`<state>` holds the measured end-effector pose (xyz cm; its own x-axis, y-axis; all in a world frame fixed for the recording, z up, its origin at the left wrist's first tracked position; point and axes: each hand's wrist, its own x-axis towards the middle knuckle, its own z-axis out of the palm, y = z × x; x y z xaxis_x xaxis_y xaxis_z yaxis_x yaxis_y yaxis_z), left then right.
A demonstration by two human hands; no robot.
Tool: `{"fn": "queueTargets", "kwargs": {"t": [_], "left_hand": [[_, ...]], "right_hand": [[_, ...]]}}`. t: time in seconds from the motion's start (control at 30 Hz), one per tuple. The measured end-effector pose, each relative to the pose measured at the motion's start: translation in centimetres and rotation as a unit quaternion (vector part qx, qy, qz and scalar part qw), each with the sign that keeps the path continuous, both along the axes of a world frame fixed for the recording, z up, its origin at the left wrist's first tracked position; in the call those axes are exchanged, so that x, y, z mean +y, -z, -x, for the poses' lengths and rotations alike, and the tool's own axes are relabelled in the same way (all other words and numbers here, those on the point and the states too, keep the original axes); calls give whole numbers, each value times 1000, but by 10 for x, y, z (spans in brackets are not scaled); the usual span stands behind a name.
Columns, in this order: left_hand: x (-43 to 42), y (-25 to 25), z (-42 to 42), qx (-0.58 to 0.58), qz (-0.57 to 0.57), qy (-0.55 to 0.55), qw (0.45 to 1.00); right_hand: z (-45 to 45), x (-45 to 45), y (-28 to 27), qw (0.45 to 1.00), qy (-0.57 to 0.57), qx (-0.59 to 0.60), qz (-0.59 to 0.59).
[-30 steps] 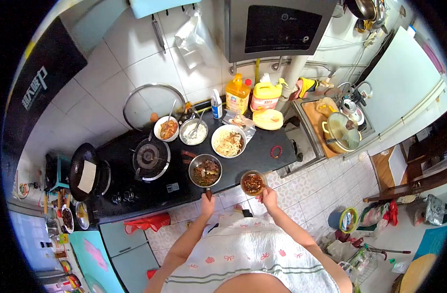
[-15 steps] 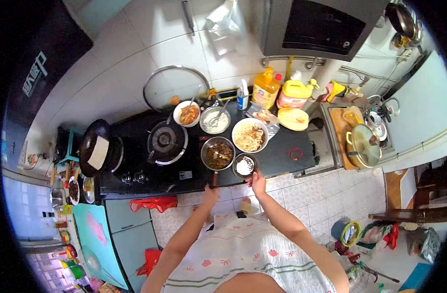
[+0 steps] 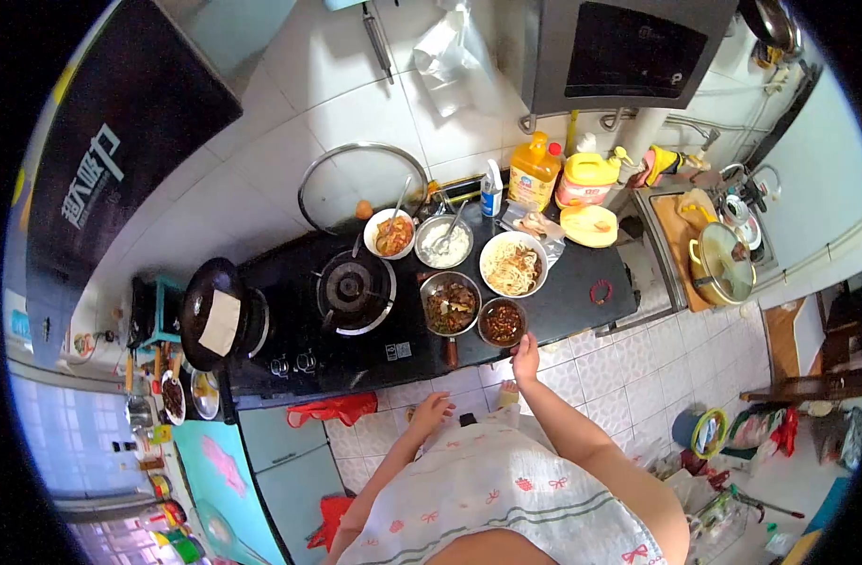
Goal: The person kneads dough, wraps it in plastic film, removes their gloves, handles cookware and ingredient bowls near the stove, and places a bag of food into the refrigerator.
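Note:
My right hand point(image 3: 524, 358) grips the near rim of a small bowl point(image 3: 503, 323) of dark sauce with reddish bits. My left hand point(image 3: 433, 414) is held in front of my apron, below the counter edge, fingers loosely apart and nothing in them. Beside the bowl sits a small saucepan point(image 3: 451, 303) of dark, chunky food, its brown handle point(image 3: 452, 353) pointing toward me. Behind the small bowl is a white bowl of noodles point(image 3: 513, 265) topped with something brown. A metal bowl point(image 3: 443, 242) with white contents and a spoon stands behind the saucepan.
A gas burner point(image 3: 356, 292) lies left, with a black wok point(image 3: 214, 315) beyond it. A bowl of reddish food point(image 3: 390, 234), an egg point(image 3: 364, 209) and a glass lid point(image 3: 360, 188) are near the wall. Yellow bottles point(image 3: 535, 174) stand back right; a lidded pot point(image 3: 723, 264) sits far right.
My left hand has let go of the saucepan handle and drawn back toward my body. My right hand stays on the small bowl, whose sauce now shows without the white glare. The view has shifted.

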<state>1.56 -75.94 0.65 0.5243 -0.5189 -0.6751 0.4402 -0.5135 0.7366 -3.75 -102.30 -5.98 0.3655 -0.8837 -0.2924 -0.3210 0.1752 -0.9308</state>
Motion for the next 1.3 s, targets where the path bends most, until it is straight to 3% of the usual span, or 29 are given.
{"fn": "queueTargets", "kwargs": {"t": [0.03, 0.17, 0.4, 0.5, 0.6, 0.7, 0.8, 0.93, 1.0, 1.07, 1.3], "left_hand": [[2, -9, -3, -12, -4, 2, 1000], [14, -35, -7, -19, -10, 6, 1000], [27, -13, -6, -15, 35, 24, 999], [16, -2, -5, 23, 53, 14, 998], [-26, -17, -16, -12, 35, 87, 995], [-97, -41, -23, 46, 106, 43, 992], [-173, -23, -43, 104, 131, -20, 986], [-262, 13, -78, 225, 167, -187, 942], [-290, 27, -84, 219, 162, -255, 928], [-301, 58, -88, 223, 237, -291, 900], [-301, 42, -71, 158, 233, -371, 885]], "right_hand": [[-4, 1, 5, 998, -15, -4, 55], [-15, -4, 2, 993, -42, 77, 84], [1, -15, 5, 964, -48, 147, 219], [18, -24, -38, 977, -54, 127, 165], [33, -40, -73, 979, -58, 121, 155], [51, -68, -79, 974, -65, 108, 189], [66, -96, -101, 976, -87, 105, 170], [71, -128, -138, 980, -91, 104, 144], [72, -148, -138, 975, -107, 108, 161], [65, -159, -155, 976, -116, 101, 151], [-2, -187, -163, 985, -150, 25, 80]]}}
